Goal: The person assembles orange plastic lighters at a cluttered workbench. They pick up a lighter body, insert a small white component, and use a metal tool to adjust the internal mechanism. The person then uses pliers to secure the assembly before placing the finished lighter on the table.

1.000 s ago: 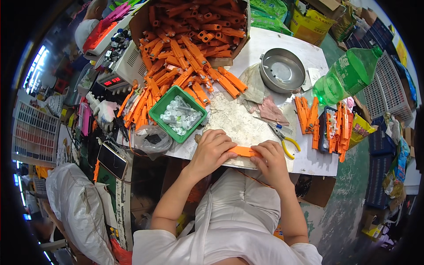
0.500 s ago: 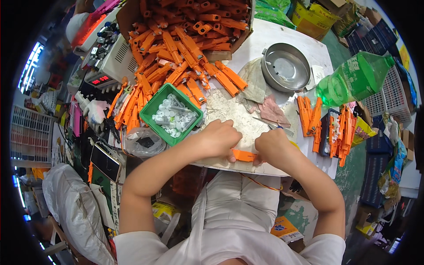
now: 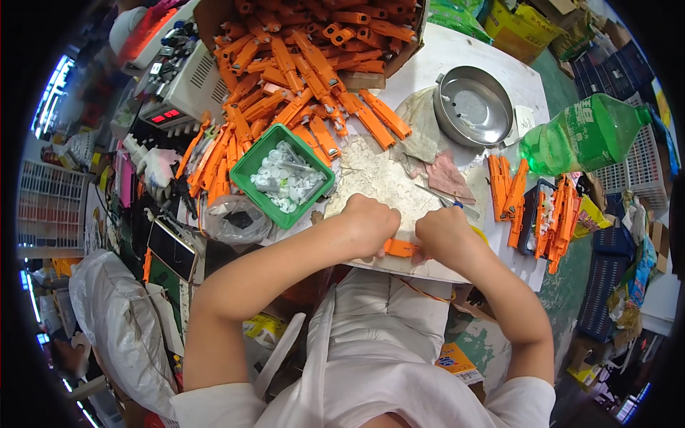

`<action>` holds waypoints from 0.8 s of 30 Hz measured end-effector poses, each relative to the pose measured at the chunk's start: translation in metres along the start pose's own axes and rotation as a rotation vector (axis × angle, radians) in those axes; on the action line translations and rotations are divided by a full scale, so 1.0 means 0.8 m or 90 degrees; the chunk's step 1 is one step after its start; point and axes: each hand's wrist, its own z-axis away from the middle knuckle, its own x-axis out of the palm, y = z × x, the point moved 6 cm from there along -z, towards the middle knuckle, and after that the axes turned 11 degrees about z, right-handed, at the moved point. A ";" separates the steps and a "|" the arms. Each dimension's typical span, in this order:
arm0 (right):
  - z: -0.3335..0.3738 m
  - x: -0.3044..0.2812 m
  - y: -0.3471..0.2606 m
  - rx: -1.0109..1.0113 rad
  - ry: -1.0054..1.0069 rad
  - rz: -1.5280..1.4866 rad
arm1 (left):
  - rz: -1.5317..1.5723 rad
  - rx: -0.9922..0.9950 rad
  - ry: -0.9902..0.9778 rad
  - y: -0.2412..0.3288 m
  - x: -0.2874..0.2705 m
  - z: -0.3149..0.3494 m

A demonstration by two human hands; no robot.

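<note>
As hands [image 3: 374,224] [image 3: 447,232] grip an orange part [image 3: 401,248] near the edge [image 3: 407,269], tabletop [image 3: 369,175] opens beyond.

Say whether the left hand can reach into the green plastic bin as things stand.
Probably yes: the green plastic bin stands open near the left hand, nothing visible between, though that hand holds an orange plastic piece.

The piece [image 3: 399,247] is orange, as is the pile [image 3: 307,64]. The tray [image 3: 257,203] is green, its caps [image 3: 280,171] white, the bottle [image 3: 585,135] green, the bowl [image 3: 489,103] silver, the rag [image 3: 449,178] pink, the cloth [image 3: 421,128] beige, the board [image 3: 371,178] mottled cream, the crate [image 3: 606,282] dark blue, the floor [image 3: 567,285] green with pale patches
</note>
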 end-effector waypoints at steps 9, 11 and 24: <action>-0.024 -0.028 -0.018 0.008 0.076 0.016 | -0.001 -0.100 -0.069 -0.007 -0.004 -0.002; -0.019 -0.023 -0.018 0.008 0.100 0.020 | 0.000 -0.097 -0.042 -0.009 -0.003 0.001; 0.052 0.038 0.010 0.139 0.176 -0.198 | -0.023 -0.012 0.141 0.005 0.006 0.019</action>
